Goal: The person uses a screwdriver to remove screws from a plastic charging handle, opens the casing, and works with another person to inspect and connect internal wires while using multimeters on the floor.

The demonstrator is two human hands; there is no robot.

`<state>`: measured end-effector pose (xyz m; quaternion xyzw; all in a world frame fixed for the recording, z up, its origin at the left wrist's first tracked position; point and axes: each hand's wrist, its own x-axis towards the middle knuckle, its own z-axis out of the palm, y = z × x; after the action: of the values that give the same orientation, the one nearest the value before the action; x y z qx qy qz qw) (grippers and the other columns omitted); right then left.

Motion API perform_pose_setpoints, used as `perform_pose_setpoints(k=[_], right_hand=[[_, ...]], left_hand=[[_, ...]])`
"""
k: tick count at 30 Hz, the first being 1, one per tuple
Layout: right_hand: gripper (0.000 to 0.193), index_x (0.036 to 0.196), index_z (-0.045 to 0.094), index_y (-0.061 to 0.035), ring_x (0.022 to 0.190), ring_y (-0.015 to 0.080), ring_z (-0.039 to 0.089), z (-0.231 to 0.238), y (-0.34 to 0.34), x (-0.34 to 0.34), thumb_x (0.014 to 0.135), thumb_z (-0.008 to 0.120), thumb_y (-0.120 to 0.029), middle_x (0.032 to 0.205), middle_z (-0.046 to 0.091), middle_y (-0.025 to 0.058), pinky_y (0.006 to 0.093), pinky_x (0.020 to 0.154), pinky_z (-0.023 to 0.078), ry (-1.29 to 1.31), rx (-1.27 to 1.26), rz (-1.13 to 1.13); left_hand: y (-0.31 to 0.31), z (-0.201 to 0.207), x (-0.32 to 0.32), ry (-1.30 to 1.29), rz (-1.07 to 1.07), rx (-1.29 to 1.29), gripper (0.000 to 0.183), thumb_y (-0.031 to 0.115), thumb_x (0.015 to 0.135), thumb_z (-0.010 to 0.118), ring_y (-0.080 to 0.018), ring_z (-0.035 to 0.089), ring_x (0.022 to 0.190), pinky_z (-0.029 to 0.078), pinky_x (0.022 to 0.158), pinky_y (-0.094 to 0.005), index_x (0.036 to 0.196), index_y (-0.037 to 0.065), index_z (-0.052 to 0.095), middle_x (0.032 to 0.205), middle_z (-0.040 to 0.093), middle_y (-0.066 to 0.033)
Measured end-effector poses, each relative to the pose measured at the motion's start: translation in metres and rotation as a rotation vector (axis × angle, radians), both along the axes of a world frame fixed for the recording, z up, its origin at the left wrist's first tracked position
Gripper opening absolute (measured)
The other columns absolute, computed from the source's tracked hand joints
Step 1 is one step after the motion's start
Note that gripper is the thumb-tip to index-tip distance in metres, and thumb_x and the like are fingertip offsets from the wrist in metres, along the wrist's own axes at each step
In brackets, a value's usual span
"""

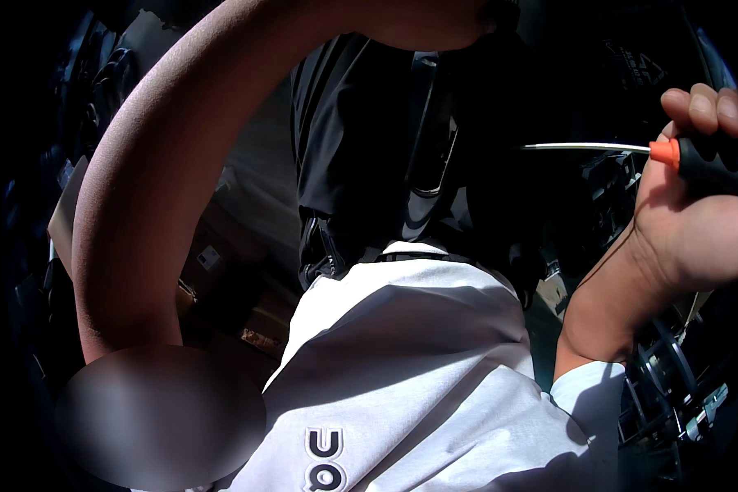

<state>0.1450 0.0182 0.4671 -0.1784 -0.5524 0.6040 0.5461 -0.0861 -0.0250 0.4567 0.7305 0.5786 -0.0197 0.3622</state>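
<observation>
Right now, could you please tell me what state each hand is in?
Left hand: cut off at the top edge; open or closed cannot be told.
Right hand: closed, holding a thin-shafted black-and-orange tool.

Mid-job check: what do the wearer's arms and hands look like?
The right hand is ungloved, with bare fingers and a white sleeve ending near the elbow. The left arm has a bare forearm; its hand and sleeve can't be made out.
</observation>
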Motion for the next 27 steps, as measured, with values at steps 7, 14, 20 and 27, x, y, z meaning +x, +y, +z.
perform_pose_setpoints(k=[7, 14, 20, 27], right_hand=[[0.057, 0.097, 0.063, -0.0045, 0.063, 0.0223, 0.064, -0.014, -0.076, 0.016, 0.097, 0.045, -0.058, 0.08, 0.065, 0.0121, 0.0294, 0.057, 0.055, -0.136, 0.284, 0.065], [0.052, 0.094, 0.051, -0.0042, 0.058, 0.0244, 0.062, -0.037, -0.096, 0.005, 0.1, 0.04, -0.055, 0.077, 0.062, 0.0153, 0.0294, 0.05, 0.054, -0.245, 0.602, -0.03], [0.048, 0.094, 0.047, -0.0019, 0.063, 0.0258, 0.064, -0.038, -0.115, -0.007, 0.1, 0.046, -0.05, 0.077, 0.061, 0.0169, 0.0331, 0.053, 0.056, -0.418, 0.737, 0.002], [0.037, 0.097, 0.048, -0.0026, 0.073, 0.0256, 0.066, -0.044, -0.124, 0.0, 0.099, 0.056, -0.039, 0.083, 0.062, 0.014, 0.0325, 0.058, 0.058, -0.534, 0.85, 0.096]], left_hand=[[0.002, -0.025, -0.011, 0.0, 0.029, 0.053, 0.042, 0.029, 0.099, 0.046, -0.0429, 0.064, 0.099, 0.048, 0.085, -0.0488, 0.095, -0.009, 0.065, 0.096, 0.067, -0.0281], [-0.007, -0.038, -0.012, -0.008, 0.099, 0.11, 0.045, 0.03, 0.099, 0.045, -0.0441, 0.064, 0.098, 0.047, 0.086, -0.0497, 0.096, -0.01, 0.065, 0.097, 0.067, -0.0293], [-0.003, -0.036, -0.014, -0.038, 0.043, 0.097, 0.043, 0.028, 0.098, 0.046, -0.0443, 0.064, 0.096, 0.047, 0.084, -0.0494, 0.095, -0.011, 0.065, 0.094, 0.066, -0.0302], [-0.007, -0.036, -0.014, -0.033, 0.092, 0.101, 0.04, 0.027, 0.097, 0.049, -0.0437, 0.064, 0.094, 0.047, 0.082, -0.0487, 0.096, -0.009, 0.065, 0.094, 0.066, -0.0294]])
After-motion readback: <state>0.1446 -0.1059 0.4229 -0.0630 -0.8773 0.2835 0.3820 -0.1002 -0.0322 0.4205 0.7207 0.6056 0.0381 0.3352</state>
